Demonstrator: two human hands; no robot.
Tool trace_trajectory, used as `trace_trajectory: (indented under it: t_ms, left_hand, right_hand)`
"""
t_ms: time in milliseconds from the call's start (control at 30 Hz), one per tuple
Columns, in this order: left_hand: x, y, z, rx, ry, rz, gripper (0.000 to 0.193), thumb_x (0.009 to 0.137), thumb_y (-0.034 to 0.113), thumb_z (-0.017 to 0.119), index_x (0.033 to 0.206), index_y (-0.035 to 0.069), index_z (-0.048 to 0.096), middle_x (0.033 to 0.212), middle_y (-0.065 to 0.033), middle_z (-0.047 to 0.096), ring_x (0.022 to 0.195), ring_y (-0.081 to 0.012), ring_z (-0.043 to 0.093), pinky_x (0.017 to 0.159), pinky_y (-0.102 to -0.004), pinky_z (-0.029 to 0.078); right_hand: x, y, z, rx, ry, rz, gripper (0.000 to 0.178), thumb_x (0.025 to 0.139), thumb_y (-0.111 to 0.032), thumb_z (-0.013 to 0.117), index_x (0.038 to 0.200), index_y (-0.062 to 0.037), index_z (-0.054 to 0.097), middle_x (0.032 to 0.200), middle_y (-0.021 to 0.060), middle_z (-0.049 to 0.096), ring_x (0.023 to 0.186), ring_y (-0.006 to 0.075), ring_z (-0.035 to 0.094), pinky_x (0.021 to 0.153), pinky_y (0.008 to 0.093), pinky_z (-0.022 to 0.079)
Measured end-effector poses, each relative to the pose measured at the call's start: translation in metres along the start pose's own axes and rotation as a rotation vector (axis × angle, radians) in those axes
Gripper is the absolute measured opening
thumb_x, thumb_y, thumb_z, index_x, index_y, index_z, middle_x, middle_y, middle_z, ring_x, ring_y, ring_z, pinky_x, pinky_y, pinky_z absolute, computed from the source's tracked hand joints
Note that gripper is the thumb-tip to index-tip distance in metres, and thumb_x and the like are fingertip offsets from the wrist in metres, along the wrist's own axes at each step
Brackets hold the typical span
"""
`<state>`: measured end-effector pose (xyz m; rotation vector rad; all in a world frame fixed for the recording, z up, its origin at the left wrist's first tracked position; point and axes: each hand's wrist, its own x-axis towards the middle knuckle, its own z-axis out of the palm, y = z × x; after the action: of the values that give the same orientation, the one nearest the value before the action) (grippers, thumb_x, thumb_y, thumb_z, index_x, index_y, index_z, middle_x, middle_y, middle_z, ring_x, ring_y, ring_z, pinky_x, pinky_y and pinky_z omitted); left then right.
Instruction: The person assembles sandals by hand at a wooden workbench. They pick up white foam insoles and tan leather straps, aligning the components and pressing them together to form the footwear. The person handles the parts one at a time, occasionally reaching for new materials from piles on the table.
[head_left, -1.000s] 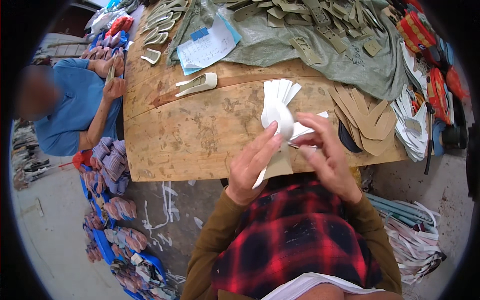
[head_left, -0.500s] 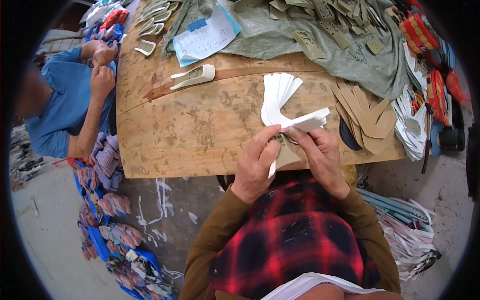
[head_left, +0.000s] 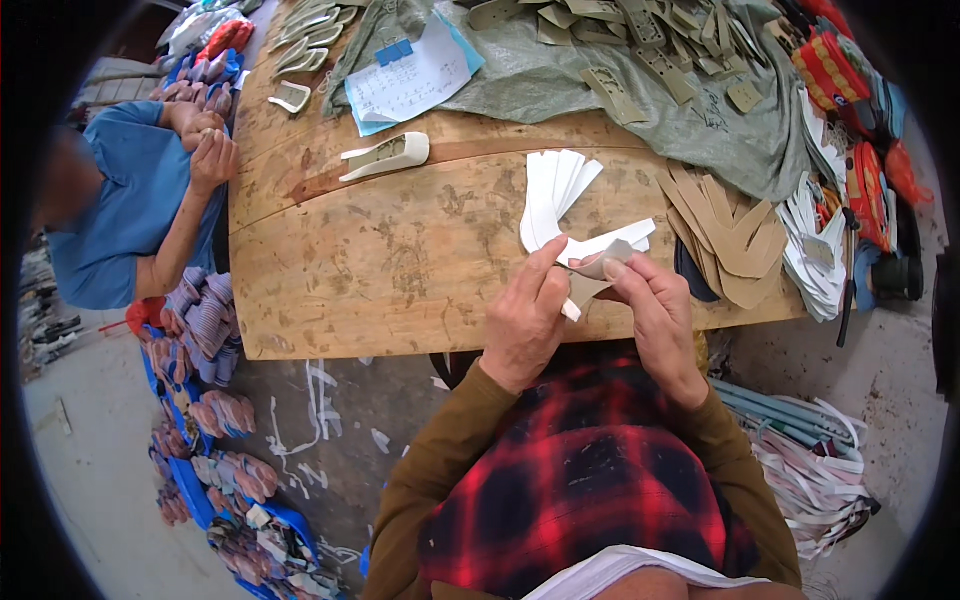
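At the table's near edge, both my hands are closed on one tan shoe insole board [head_left: 584,292] with a pale strip bent along its edge. My left hand [head_left: 526,318] grips its left side, fingers pointing forward. My right hand [head_left: 656,312] pinches the pale strip [head_left: 606,260] between thumb and fingers on the right; part of the piece is hidden behind the fingers. Just beyond them lies a fanned stack of white V-shaped strips [head_left: 545,205]. Farther left, an insole board edged with a white strip [head_left: 388,156] rests on the wooden table [head_left: 340,270].
Brown V-shaped cutouts [head_left: 745,245] and white pieces [head_left: 805,245] lie at the right. Loose olive boards [head_left: 665,70] cover a green sheet [head_left: 520,75] at the back, beside a written paper [head_left: 415,85]. A co-worker in blue [head_left: 140,190] sits at the left, near bundled pieces [head_left: 205,330].
My hands have shifted slightly right and turned the insole board. My right hand has lifted the strip, which now curls up between the fingers. The co-worker's hands have moved slightly.
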<state>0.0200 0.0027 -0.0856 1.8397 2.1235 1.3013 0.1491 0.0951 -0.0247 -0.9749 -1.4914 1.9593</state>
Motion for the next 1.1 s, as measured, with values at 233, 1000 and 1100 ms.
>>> trace_trajectory:
  t_ms: [233,1000,1100]
  left_hand:
    - [-0.006,-0.006,0.0,-0.048,-0.033,-0.103,0.024,0.081,-0.001,0.061,0.104,0.002,0.053,0.12,-0.0147,0.062,0.093,-0.0338,0.065,0.072,-0.0384,0.054]
    - [0.006,0.018,-0.043,-1.258,-0.611,-0.637,0.024,0.1,0.021,0.047,0.107,0.003,0.06,0.098,-0.0036,0.062,0.091,-0.0141,0.057,0.082,-0.0304,0.047]
    - [0.015,0.022,-0.054,-1.145,-0.654,-0.591,0.024,0.099,0.021,0.049,0.109,0.002,0.059,0.097,-0.0053,0.062,0.091,-0.0143,0.058,0.082,-0.0305,0.047]
  right_hand:
    - [-0.01,-0.026,-0.001,0.167,0.031,-0.068,0.037,0.104,-0.025,0.041,0.11,0.0042,0.062,0.101,0.0128,0.067,0.086,0.0164,0.067,0.084,0.0286,0.051]
    - [0.034,0.013,-0.035,0.324,-0.579,0.325,0.021,0.101,-0.022,0.051,0.097,-0.0021,0.054,0.074,0.0063,0.066,0.056,0.0125,0.063,0.051,0.024,0.052]
    - [0.031,0.006,-0.033,0.165,-0.549,0.323,0.019,0.101,-0.021,0.053,0.095,-0.0028,0.054,0.071,0.005,0.064,0.054,0.0103,0.061,0.047,0.0226,0.047]
